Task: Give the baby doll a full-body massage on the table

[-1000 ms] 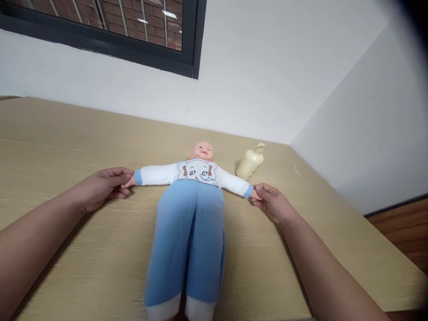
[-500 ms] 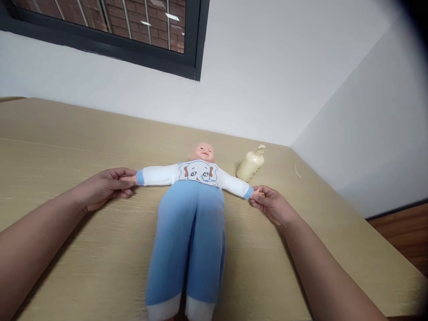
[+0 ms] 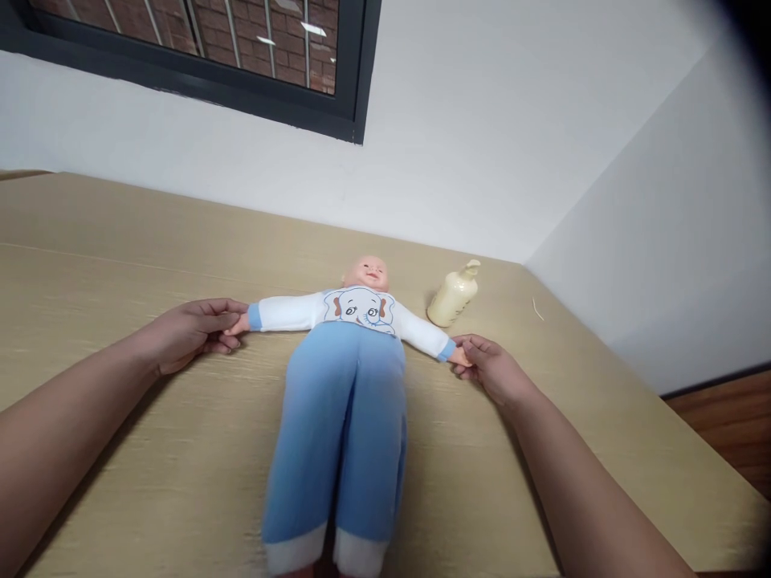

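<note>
A baby doll (image 3: pixel 355 393) lies on its back on the wooden table, its head toward the wall and its feet cut off by the lower frame edge. It wears blue trousers and a white top with an elephant print and blue cuffs. Both of its arms are stretched out sideways. My left hand (image 3: pixel 201 331) grips the doll's hand on the left, thumb over it. On the right, my right hand (image 3: pixel 487 363) pinches the doll's other hand between thumb and fingers. A cream pump bottle (image 3: pixel 453 299) stands just beyond the doll's arm, near my right hand.
The tabletop (image 3: pixel 181 449) runs back to a white wall (image 3: pixel 458 120), with another wall at the right. A dark-framed window (image 3: pixel 355 72) is at upper left. A thin pale strip (image 3: pixel 537 309) lies right of the bottle. Brown wood panelling (image 3: pixel 728 417) shows beyond the table's right edge.
Both hands keep hold of the doll's hands, with the fingers and thumbs slightly shifted on them. The doll and bottle stay in place; the view has moved very slightly.
</note>
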`<state>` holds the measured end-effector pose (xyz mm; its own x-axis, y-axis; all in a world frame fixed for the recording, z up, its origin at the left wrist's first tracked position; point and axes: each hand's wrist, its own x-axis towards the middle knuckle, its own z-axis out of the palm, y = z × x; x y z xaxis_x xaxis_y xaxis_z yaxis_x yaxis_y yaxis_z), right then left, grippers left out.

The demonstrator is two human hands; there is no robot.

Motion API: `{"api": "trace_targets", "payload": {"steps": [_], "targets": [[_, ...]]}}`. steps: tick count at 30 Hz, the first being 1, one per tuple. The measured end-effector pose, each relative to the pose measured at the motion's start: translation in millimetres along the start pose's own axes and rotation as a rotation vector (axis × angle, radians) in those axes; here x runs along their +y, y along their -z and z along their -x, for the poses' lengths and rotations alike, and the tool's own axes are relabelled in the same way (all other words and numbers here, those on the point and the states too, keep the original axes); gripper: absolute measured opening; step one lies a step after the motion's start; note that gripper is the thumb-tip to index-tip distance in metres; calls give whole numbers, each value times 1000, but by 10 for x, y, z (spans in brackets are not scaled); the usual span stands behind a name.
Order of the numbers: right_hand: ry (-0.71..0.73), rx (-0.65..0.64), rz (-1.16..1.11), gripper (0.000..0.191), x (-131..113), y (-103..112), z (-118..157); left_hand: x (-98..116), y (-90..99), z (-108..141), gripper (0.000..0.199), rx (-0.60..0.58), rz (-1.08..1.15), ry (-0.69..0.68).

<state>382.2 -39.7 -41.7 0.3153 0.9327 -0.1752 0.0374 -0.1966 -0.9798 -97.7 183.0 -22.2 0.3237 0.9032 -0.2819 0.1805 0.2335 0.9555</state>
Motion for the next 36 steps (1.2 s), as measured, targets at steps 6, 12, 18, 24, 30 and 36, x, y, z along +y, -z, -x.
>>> {"api": "trace_targets", "payload": {"steps": [6, 12, 18, 24, 30, 36], "targets": [[5, -81, -117, 46, -95, -2, 78, 5, 58, 5, 58, -113, 40, 20], [43, -15, 50, 43, -10, 3, 29, 49, -27, 45, 52, -74, -38, 7], [35, 51, 92, 39, 7, -20, -2, 21, -48, 17, 34, -29, -82, -10], [6, 1, -64, 41, -76, -37, 37, -42, 26, -42, 39, -36, -31, 18], [1, -80, -116, 46, -75, 11, 70, -10, 79, -9, 52, -148, 13, 14], [48, -15, 40, 41, 36, 16, 6, 11, 9, 3, 48, -108, -58, -3]]}}
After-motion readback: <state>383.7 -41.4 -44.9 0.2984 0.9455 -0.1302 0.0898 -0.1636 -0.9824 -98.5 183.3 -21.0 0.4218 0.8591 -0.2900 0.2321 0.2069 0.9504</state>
